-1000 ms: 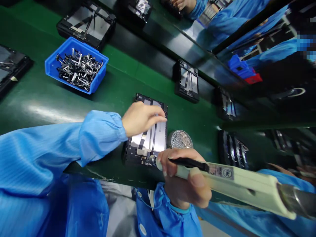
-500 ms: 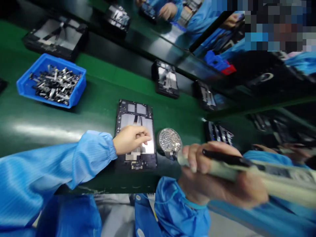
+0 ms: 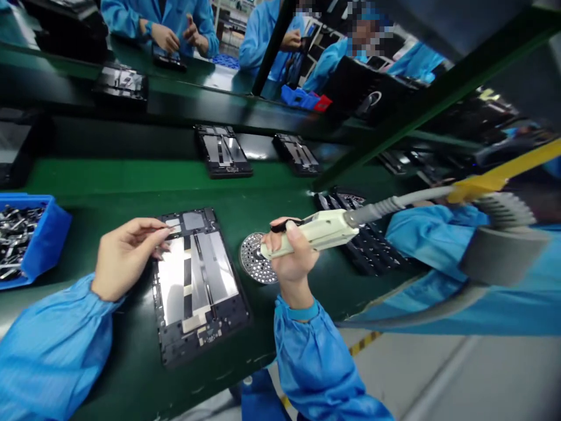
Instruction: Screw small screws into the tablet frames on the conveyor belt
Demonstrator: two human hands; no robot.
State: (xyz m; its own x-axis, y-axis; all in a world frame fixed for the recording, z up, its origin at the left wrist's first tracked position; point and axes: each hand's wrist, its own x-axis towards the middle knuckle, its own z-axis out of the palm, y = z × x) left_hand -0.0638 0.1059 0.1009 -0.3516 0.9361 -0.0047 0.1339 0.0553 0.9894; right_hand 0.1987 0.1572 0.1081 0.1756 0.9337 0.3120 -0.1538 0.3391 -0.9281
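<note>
My right hand (image 3: 294, 257) grips a pale electric screwdriver (image 3: 326, 231) with a black lever, its cable running off the back end. The screwdriver's front end is over a round metal dish (image 3: 249, 257) with a pattern of holes; its tip is hidden by my fingers. An opened tablet (image 3: 199, 280) lies face down on the green bench, left of the dish, its silver battery area and dark strips showing. My left hand (image 3: 129, 251) is at the tablet's upper left edge, thumb and fingertips brought together; whether something small is between them I cannot make out.
A blue bin (image 3: 48, 234) of small metal parts stands at the left. More opened tablets (image 3: 223, 151) line the belt behind. A black tray (image 3: 363, 245) lies right of the dish, near a co-worker's blue sleeve (image 3: 421, 234). A green beam (image 3: 421, 117) slants overhead.
The view has swung right, and the tablet and bin appear further left. My left hand has moved from the tablet's middle to its upper left edge. The screwdriver stays in my right hand.
</note>
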